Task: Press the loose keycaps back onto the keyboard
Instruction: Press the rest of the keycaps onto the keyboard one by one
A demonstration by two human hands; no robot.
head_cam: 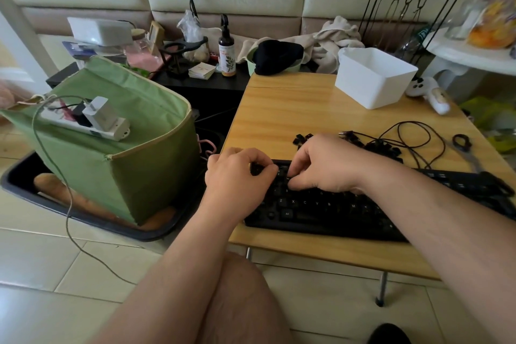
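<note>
A black keyboard [335, 211] lies along the front edge of the wooden folding table [284, 114]. Loose black keycaps [386, 148] are heaped just behind it, with a few more keycaps [303, 138] to the left of the heap. My left hand [237, 176] is curled over the keyboard's top-left corner, its fingertips down at the upper key rows; whatever is under them is hidden. My right hand [325, 165] hovers over the upper-left keys. Its thumb and forefinger pinch a small keycap down onto the board, right beside my left fingertips.
A white plastic bin [374, 78] stands at the table's back right. A thin black cable [410, 137] and scissors [466, 148] lie right of the keycaps. A green fabric bag [117, 153] with a power strip sits left of the table.
</note>
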